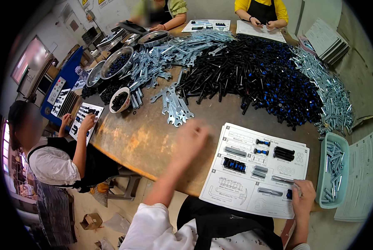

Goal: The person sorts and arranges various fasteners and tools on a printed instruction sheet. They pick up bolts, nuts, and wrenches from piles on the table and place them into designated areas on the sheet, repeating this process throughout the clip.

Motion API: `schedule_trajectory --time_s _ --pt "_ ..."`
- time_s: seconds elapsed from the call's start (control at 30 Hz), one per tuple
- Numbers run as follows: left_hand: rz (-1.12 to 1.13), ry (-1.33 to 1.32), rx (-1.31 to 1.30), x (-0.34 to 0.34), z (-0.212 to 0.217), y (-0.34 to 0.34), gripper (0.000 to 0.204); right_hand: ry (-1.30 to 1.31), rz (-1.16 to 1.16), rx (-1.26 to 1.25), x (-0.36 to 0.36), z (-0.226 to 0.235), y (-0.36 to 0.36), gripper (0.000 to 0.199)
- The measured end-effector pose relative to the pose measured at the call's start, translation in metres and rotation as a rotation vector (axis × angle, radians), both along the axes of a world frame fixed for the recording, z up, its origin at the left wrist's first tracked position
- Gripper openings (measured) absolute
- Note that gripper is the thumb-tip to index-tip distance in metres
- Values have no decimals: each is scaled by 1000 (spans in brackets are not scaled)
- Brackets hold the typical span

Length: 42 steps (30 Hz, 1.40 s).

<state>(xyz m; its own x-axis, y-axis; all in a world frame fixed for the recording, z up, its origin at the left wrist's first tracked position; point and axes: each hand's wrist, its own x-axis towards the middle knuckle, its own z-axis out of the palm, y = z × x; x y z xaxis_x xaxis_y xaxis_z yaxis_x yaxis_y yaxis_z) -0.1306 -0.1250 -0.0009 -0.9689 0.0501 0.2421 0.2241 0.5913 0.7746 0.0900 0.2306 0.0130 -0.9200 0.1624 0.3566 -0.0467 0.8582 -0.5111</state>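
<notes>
I've got 2 bare hands on the head feed. Left hand (193, 137) is over the table (136, 148), motion-blurred; can't tell if it grips anything. Nearest to it: a loose cluster of open-end wrenches (176, 106), overlapped, no clean count. Right hand (304, 196) is at the lower right of 1 printed-sheet stack (253, 200), fingers bent in by a dark blue piece (290, 193); can't tell if it's pinched or just alongside.

Stack lies in front of the person, parts on top: 2 blue-banded bolts (262, 142), 1 black bolt bundle (284, 153), 1 row of black-and-blue bolts (234, 165), 1 long grey rod (235, 151), 1 group of short grey tubes (259, 171), 2 spots of silver rods (270, 191). Bundles too tight for me to count.

Right of stack: 1 teal tub (322, 179) of silver bolts. Beyond: 1 big black-and-blue bolt heap (253, 71), 3 co-workers in view.
</notes>
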Motion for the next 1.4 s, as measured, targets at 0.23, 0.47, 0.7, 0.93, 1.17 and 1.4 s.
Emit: schedule_trajectory --time_s 0.23,0.47,0.7,0.93,1.17,1.4 --pt "492 -174 -592 -134 -25 -102 58 18 13 -106 -13 1 -14 13" --pt "536 -233 -547 -170 -28 -94 58 -4 56 -105 -23 4 -31 12" --pt "510 -224 -468 -171 -34 -96 43 -19 72 -99 -16 0 -37 13" --pt "421 -368 146 -174 -53 -168 19 -12 55 -92 -2 -4 -30 13" --pt "44 -322 850 -93 1 -122 22 15 149 -197 -20 28 -52 12" --pt "-172 -461 1091 61 31 38 28 -10 293 -432 -61 41 -136 53"
